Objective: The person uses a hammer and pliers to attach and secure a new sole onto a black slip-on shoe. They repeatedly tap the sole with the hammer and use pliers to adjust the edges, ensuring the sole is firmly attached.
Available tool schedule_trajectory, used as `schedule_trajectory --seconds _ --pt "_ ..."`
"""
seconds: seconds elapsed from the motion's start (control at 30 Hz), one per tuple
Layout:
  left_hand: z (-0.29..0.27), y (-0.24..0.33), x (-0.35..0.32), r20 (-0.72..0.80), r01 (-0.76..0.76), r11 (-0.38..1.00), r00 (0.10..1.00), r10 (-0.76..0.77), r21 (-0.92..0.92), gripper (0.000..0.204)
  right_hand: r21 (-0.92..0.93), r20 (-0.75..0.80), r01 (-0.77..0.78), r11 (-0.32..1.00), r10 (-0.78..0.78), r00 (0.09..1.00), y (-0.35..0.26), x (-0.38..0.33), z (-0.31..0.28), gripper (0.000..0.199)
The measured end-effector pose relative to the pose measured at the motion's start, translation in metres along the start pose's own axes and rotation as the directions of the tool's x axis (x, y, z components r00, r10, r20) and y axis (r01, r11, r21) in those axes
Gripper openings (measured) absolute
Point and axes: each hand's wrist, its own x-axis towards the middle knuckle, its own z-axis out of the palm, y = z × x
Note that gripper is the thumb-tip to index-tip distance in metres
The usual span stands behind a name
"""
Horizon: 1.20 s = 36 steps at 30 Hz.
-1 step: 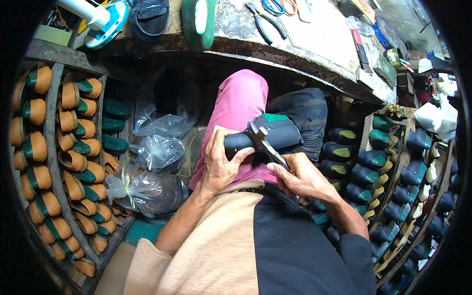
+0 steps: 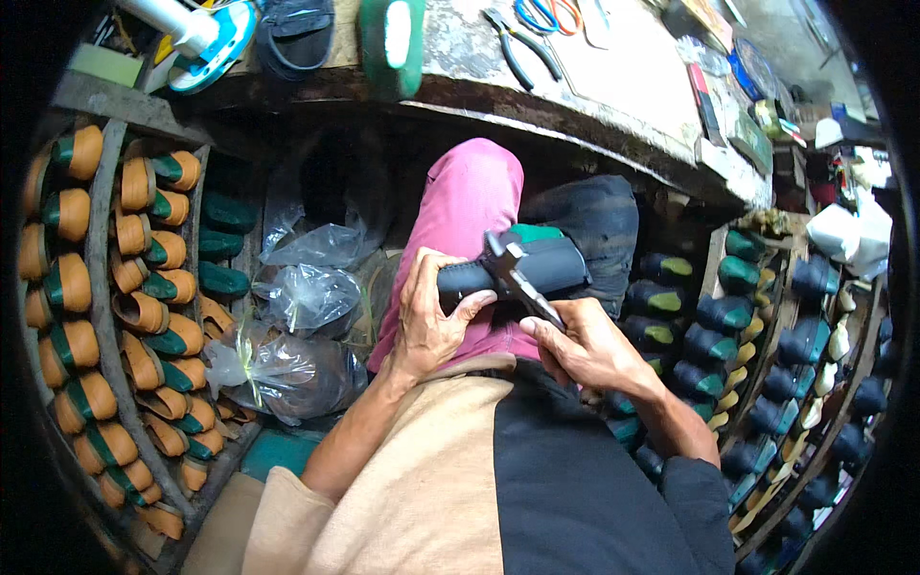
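Note:
A black shoe [image 2: 558, 265] lies across my lap, with part of a green shoe last [image 2: 535, 233] showing at its upper side. My left hand [image 2: 428, 311] grips its left end, thumb along the near side and fingers round the far side. In my right hand [image 2: 594, 342] is a hammer [image 2: 518, 284], held by its handle. The hammer's head lies over the middle of the shoe, near my left thumb; whether it touches the leather I cannot tell. Under the shoe are my pink trouser leg [image 2: 470, 187] and a dark-covered knee [image 2: 604, 216].
Ahead is a workbench [image 2: 460, 81] with pliers [image 2: 522, 50], scissors [image 2: 548, 14], a dark shoe [image 2: 295, 36] and a green last [image 2: 392, 43]. Racks of orange shoes [image 2: 70, 278] stand left, dark shoes [image 2: 725, 311] right. Clear plastic bags [image 2: 297, 369] sit beside my left leg.

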Motion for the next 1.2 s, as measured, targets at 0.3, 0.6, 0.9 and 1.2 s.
schedule_trajectory --seconds 0.3,0.6,0.9,1.2 --pt "-0.002 -0.02 0.038 -0.032 0.114 0.993 0.993 -0.115 -0.043 0.042 -0.539 -0.286 0.411 0.735 -0.619 0.732 0.02 0.07 -0.06 0.026" --pt "0.005 -0.028 0.052 0.025 0.096 0.991 0.995 -0.094 -0.095 0.031 -0.387 -0.833 0.009 0.922 -0.353 0.425 -0.004 0.178 -0.255 0.038" --pt "0.007 -0.025 0.057 0.025 0.109 0.988 0.994 -0.107 -0.109 0.032 -0.644 -0.728 -0.179 0.744 -0.524 0.441 -0.035 0.225 -0.281 0.057" --pt "0.006 -0.029 0.053 0.029 0.13 0.989 0.991 -0.128 -0.076 0.035 -0.526 -0.666 0.212 0.823 -0.554 0.499 -0.016 0.237 -0.224 0.028"
